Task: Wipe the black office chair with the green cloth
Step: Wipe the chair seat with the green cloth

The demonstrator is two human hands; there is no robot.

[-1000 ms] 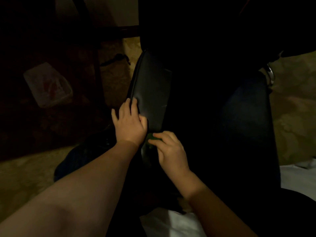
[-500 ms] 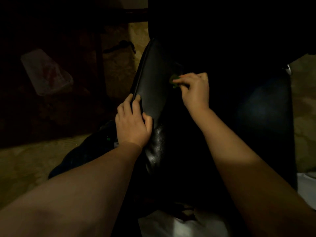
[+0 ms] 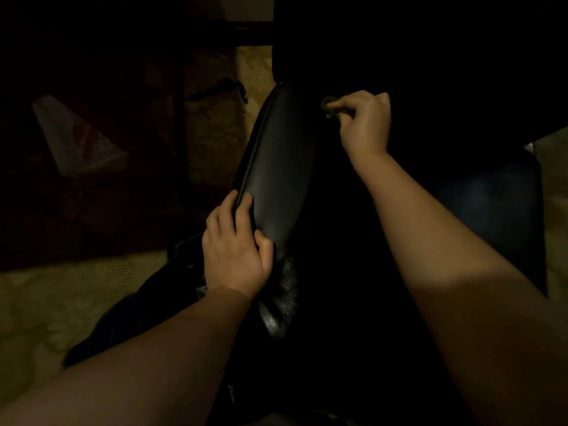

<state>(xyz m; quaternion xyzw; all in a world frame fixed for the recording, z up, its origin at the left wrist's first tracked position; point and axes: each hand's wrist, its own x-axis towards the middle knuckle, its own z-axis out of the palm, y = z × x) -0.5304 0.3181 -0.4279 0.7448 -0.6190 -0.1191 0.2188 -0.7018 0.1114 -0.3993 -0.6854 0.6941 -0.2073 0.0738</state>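
Both bare forearms reach forward. The left grip clasps the black office chair by its edge; the right grip, farther out, pinches the green cloth.

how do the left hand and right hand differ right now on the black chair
The left hand grips the edge of the black padded office chair; the right hand pinches the green cloth. The left hand sits nearer the camera, the right hand farther up. Both are bare, fingers curled.
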